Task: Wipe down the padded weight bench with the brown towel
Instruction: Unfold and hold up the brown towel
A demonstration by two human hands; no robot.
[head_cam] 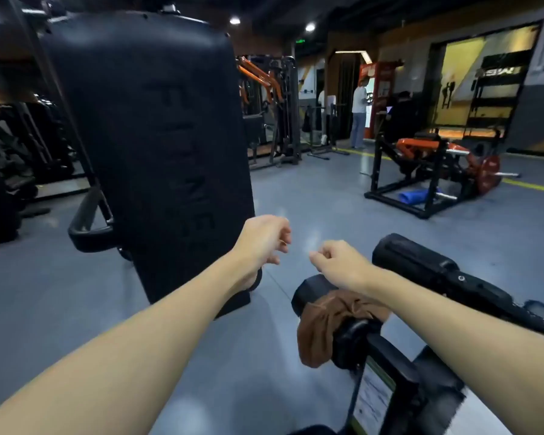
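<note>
The black padded bench back (157,146) stands tall and steeply tilted at centre left. The brown towel (324,328) hangs bunched over a black roller pad (311,293) of the machine at lower centre right. My left hand (263,240) hovers in front of the pad's right edge, fingers loosely curled and apart, holding nothing. My right hand (339,262) floats just above the towel and roller, fingers curled in, with nothing visibly in it. Neither hand touches the towel.
A second black roller pad (412,259) and arm run off to the right. A label plate (374,400) sits on the frame below. An orange and black machine (427,171) stands at right. Dumbbell racks (10,158) line the left. A person (358,114) stands far back.
</note>
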